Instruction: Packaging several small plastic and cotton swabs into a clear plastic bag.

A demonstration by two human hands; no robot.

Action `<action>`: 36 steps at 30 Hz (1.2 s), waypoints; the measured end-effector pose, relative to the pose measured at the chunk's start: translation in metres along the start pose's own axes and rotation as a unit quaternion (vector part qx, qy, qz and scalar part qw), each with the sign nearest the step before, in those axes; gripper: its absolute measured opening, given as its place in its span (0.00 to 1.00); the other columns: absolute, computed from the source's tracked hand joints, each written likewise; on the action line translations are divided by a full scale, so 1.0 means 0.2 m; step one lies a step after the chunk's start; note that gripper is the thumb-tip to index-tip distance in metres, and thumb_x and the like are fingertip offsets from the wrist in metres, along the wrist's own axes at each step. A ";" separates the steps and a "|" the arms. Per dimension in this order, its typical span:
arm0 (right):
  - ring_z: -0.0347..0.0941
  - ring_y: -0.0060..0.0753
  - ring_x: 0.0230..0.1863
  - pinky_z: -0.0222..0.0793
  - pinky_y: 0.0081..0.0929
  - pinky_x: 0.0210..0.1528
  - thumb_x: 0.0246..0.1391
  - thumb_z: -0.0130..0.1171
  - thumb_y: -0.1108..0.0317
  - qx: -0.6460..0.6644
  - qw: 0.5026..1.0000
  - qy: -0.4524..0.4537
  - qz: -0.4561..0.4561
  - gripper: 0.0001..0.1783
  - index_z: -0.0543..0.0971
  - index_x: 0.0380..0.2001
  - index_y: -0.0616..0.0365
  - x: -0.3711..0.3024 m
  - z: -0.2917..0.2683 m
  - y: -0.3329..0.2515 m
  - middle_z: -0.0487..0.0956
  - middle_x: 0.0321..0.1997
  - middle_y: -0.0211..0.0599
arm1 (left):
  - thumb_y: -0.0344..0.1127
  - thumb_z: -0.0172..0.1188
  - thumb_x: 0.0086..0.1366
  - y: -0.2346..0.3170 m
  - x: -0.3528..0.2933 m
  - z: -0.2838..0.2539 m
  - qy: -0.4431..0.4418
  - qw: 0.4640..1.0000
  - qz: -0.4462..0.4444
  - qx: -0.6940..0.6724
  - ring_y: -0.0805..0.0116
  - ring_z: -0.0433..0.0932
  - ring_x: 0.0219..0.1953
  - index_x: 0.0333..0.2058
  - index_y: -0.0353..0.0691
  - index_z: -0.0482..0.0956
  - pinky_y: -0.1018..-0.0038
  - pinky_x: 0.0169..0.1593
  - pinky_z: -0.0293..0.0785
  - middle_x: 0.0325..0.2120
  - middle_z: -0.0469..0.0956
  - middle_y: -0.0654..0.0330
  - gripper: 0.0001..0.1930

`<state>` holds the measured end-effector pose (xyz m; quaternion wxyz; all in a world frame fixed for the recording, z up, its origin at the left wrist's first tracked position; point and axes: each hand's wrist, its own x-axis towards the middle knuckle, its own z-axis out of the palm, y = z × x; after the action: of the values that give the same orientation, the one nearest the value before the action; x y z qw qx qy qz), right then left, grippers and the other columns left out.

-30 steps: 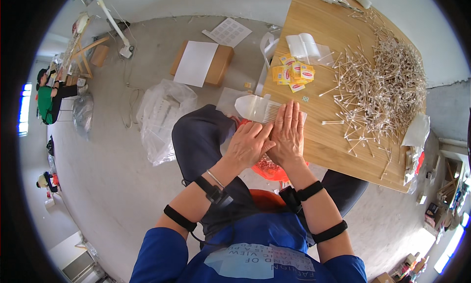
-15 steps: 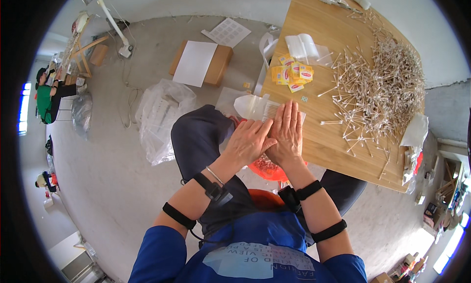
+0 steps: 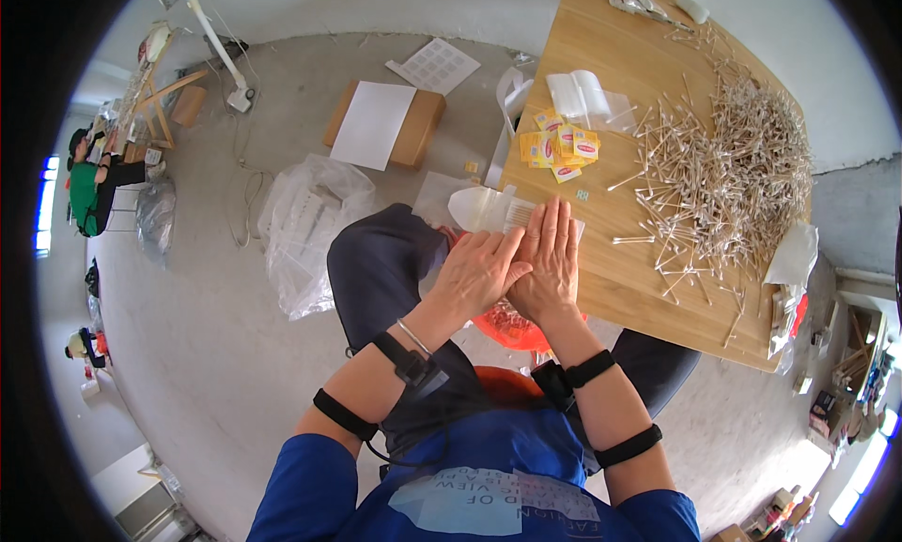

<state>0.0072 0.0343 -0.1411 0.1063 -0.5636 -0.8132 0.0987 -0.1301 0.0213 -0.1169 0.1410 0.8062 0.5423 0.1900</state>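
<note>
At the near left corner of the wooden table (image 3: pixel 615 293), both my hands press down over a clear plastic bag (image 3: pixel 477 207) with a row of cotton swabs (image 3: pixel 520 213) in it. My right hand (image 3: pixel 547 265) lies flat, its fingers straight and side by side. My left hand (image 3: pixel 476 271) rests beside it with fingers stretched out, its fingertips and thumb touching the right hand. Part of the bag is hidden under the hands. A large heap of loose cotton swabs (image 3: pixel 752 157) spreads over the right of the table. Small yellow cards (image 3: pixel 562 149) lie beyond my hands.
Clear plastic bags (image 3: pixel 575 94) lie behind the cards. Below my hands is a red bag (image 3: pixel 512 326). On the floor to the left are a crumpled clear bag (image 3: pixel 315 227) and a cardboard box (image 3: pixel 423 129) under white paper. Another person (image 3: pixel 86 180) sits far left.
</note>
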 end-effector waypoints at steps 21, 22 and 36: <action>0.37 0.59 0.75 0.31 0.49 0.74 0.59 0.44 0.54 -0.017 1.000 0.010 -0.008 0.40 0.52 0.66 0.72 -0.01 0.01 0.01 0.46 0.73 0.61 | 0.51 0.53 0.65 0.01 0.06 -0.02 -0.051 0.998 -0.030 0.022 0.55 0.78 0.35 0.59 0.35 0.65 0.64 0.43 0.73 0.34 0.80 0.53 0.30; 0.37 0.59 0.75 0.31 0.49 0.74 0.59 0.44 0.54 -0.015 1.000 0.017 -0.009 0.40 0.53 0.65 0.72 -0.01 0.02 0.01 0.46 0.73 0.61 | 0.51 0.54 0.65 0.01 0.06 -0.02 -0.049 0.998 -0.027 0.024 0.55 0.78 0.35 0.59 0.35 0.65 0.64 0.43 0.73 0.34 0.80 0.53 0.31; 0.37 0.58 0.75 0.29 0.48 0.74 0.59 0.43 0.54 0.000 1.000 0.019 0.001 0.38 0.54 0.65 0.72 0.00 0.00 -0.01 0.46 0.73 0.61 | 0.45 0.53 0.67 0.02 0.09 -0.03 -0.066 0.997 -0.044 0.025 0.56 0.79 0.33 0.58 0.35 0.64 0.64 0.39 0.75 0.31 0.81 0.53 0.27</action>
<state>0.0052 0.0335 -0.1403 0.1217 -0.5663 -0.8104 0.0877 -0.1235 0.0367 -0.1062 0.1650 0.7955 0.5714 0.1162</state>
